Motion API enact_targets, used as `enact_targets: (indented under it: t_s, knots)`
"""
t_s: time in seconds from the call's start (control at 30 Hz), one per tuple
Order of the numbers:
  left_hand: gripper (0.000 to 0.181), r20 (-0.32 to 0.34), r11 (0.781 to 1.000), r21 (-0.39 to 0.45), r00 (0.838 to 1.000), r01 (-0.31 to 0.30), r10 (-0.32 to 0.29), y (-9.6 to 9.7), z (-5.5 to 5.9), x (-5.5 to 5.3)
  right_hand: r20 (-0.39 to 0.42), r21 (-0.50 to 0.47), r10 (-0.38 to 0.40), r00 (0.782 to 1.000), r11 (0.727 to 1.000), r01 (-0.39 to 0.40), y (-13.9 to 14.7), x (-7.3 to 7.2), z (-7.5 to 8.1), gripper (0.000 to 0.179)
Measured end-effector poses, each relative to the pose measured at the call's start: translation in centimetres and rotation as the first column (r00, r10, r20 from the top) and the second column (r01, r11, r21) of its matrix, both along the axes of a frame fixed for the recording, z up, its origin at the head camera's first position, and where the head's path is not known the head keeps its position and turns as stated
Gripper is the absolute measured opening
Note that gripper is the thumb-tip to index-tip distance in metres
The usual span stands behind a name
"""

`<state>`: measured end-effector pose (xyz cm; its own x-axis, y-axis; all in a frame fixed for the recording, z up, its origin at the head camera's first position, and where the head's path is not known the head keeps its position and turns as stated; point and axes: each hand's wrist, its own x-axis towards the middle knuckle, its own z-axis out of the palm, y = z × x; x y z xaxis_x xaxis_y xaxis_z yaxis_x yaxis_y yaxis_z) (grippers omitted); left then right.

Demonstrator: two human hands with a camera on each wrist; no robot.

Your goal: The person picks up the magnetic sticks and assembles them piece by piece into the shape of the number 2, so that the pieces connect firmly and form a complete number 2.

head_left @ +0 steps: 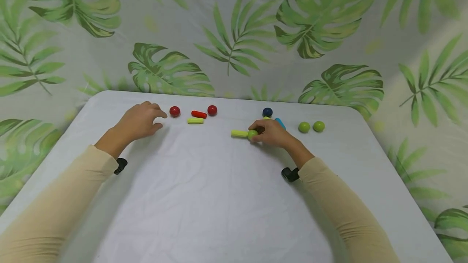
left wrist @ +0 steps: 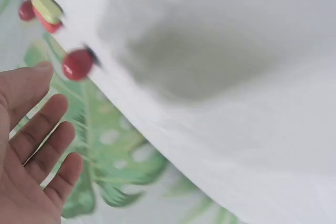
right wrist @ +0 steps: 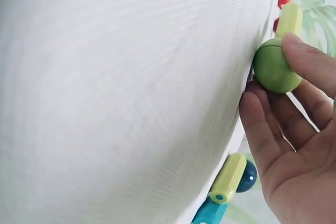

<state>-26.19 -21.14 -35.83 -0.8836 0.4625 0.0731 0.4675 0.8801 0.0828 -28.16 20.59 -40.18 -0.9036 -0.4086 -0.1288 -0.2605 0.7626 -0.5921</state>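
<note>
My right hand (head_left: 272,133) pinches a green ball (right wrist: 275,66) between thumb and fingers, low over the white table. One end of a yellow-green grooved stick (head_left: 239,133) meets this ball on its left side; I cannot tell whether the two are joined. With fingers loosely spread, my left hand (head_left: 140,121) hovers at the left and holds nothing. Just to the right of its fingertips lies a red ball (head_left: 174,111). Past that ball come a red stick (head_left: 199,114), a yellow-green stick (head_left: 195,121) and a second red ball (head_left: 212,110).
Behind my right hand are a dark blue ball (head_left: 267,112), a blue stick (head_left: 280,123) and another yellow-green stick (right wrist: 229,178), partly hidden in the head view. Two green balls (head_left: 304,127) sit farther right. A leaf-patterned cloth (head_left: 234,48) hangs beyond the table's far edge.
</note>
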Motion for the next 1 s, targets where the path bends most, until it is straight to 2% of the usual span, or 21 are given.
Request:
enact_targets:
  t_s: [0.2,0.4,0.57,0.77,1.0]
  knots:
    - [0.028,0.026,0.996,0.023,0.996,-0.088,0.088,-4.0,-1.3,-0.3,-0.001,0.008,0.0,1.0,1.0,0.0,0.0,0.0,0.1,0.038]
    - [0.029,0.039,0.988,0.086,0.991,-0.132,0.129,-6.0,-2.4,-0.5,0.013,0.008,-0.01,1.0,1.0,0.01,-0.1,-0.1,0.1,0.038]
    - [0.027,0.051,0.978,0.111,0.984,-0.175,0.17,-6.1,-2.5,-0.6,0.004,0.01,0.006,1.0,1.0,-0.006,-0.3,-0.1,0.2,0.038]
    - [0.03,0.111,0.959,0.168,0.971,-0.228,0.211,-4.6,-2.8,-1.3,-0.004,0.031,-0.002,1.0,1.0,0.002,-0.2,0.1,0.3,0.038]
    - [0.036,0.184,0.913,0.248,0.941,-0.324,0.283,-2.9,-2.8,-2.6,0.002,-0.003,0.007,1.0,1.0,-0.007,0.0,0.3,0.4,0.039]
